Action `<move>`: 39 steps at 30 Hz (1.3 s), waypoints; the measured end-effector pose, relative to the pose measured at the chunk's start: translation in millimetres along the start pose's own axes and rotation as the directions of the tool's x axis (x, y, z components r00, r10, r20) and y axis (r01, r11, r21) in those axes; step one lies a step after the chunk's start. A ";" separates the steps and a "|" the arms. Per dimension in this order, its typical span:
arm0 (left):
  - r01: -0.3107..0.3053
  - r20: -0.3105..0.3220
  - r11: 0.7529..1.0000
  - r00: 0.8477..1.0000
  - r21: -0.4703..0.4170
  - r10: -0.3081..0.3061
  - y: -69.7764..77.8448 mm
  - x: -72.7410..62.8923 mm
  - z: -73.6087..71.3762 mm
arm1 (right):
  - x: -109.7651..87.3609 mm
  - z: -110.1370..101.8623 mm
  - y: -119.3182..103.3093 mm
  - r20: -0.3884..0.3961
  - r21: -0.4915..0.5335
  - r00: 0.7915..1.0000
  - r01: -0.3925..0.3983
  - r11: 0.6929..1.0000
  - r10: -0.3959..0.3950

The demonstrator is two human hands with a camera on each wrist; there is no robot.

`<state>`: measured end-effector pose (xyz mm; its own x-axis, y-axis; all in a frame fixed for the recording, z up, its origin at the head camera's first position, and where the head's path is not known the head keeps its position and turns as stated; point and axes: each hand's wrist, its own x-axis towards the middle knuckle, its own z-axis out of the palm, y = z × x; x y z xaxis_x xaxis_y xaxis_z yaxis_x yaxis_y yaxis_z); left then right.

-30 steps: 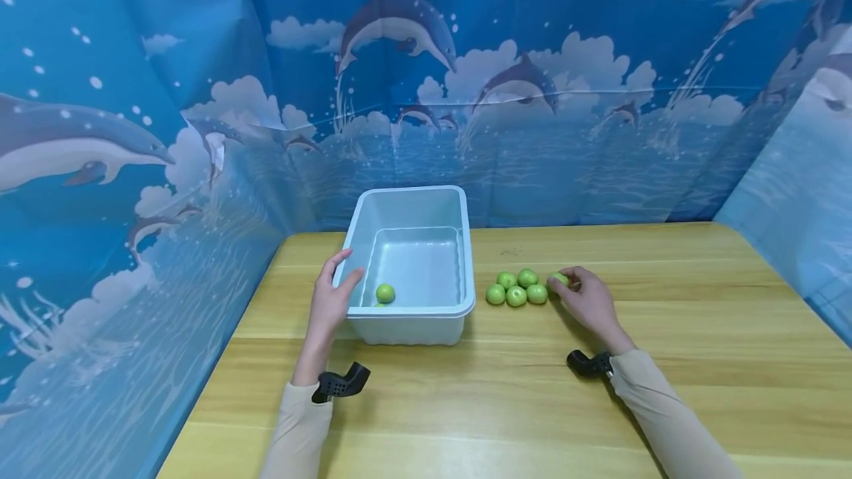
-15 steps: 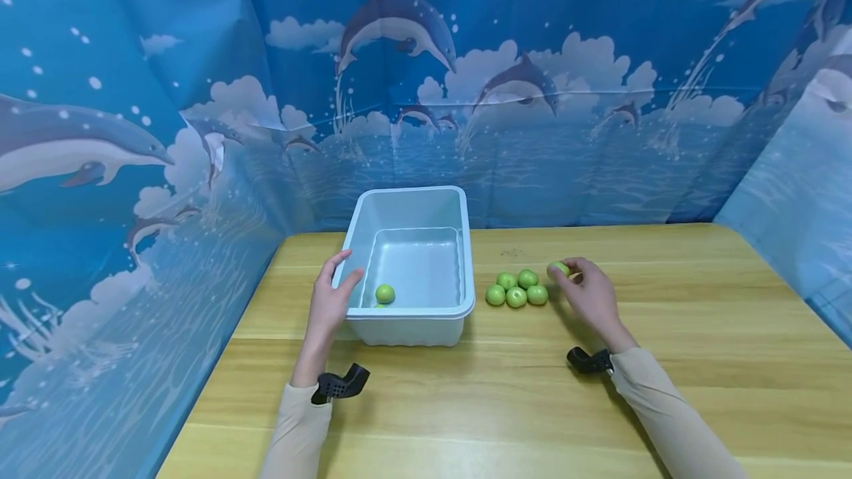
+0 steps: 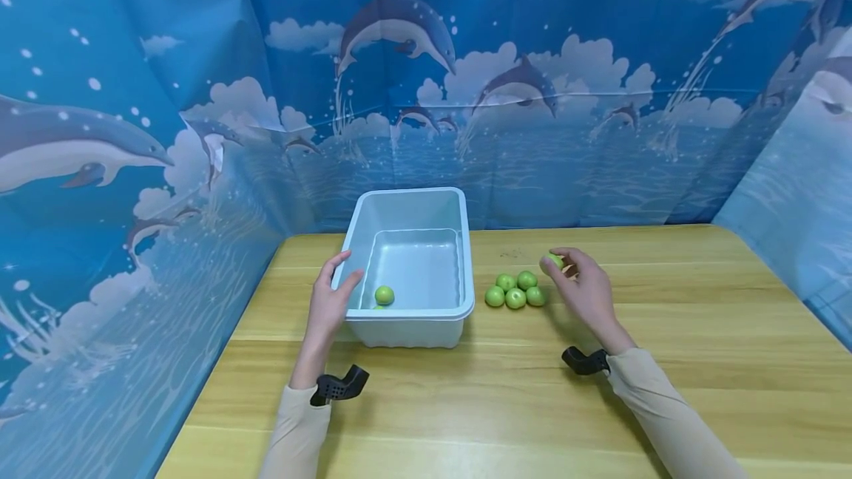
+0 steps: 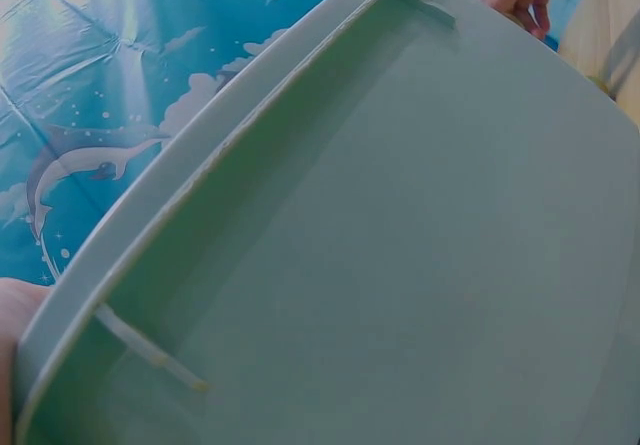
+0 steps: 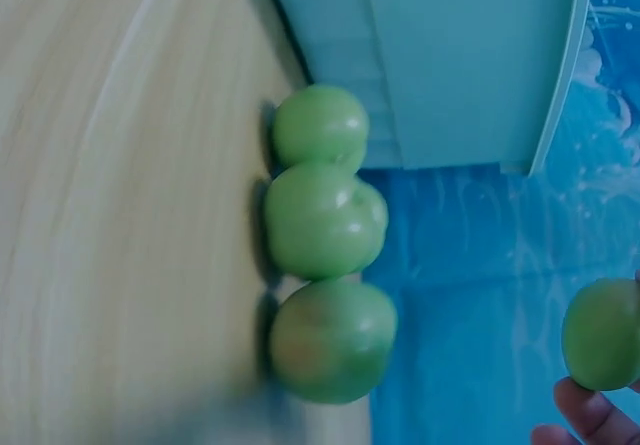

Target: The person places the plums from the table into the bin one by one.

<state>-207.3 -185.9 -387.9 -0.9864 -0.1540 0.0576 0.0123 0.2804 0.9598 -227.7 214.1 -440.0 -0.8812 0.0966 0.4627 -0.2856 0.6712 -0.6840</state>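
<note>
Left hand (image 3: 329, 296) grips a pale-blue rectangular plastic bin (image 3: 406, 331) at its 8 o'clock; right hand (image 3: 588, 290) pinches a round green fruit (image 5: 600, 333).
Another green fruit (image 3: 384, 296) lies inside at 7; six green fruits (image 3: 515, 299) cluster on the yellow wooden table (image 3: 466, 412) between 3 and 4, the pinched one at their 2 o'clock. Beyond hangs a blue dolphin-printed backdrop (image 3: 572, 146).

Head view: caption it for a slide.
The right hand holds a round green fruit near six others on a wood-grain table; the left hand grips a pale-blue rectangular plastic bin.
</note>
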 end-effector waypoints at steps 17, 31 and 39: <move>-0.021 0.003 1.000 1.000 0.003 0.021 0.1 -0.5 -0.7 | 0.3 -5.6 -43.9 -0.055 0.080 0.988 0.147 0.986 -0.143; -0.023 -0.001 1.000 1.000 -0.001 0.023 -1.6 0.9 -0.6 | 2.2 -1.5 -75.8 -0.054 0.112 0.972 0.232 0.966 -0.227; -0.004 -0.004 1.000 1.000 0.002 0.004 0.8 0.1 -0.2 | 6.0 4.9 -89.2 -0.046 0.140 0.965 0.262 0.955 -0.258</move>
<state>-207.3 -185.9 -387.1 -0.9856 -0.1572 0.0626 0.0158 0.2833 0.9589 -209.3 151.1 -379.0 -0.7590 -0.0460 0.6494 -0.5565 0.5635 -0.6105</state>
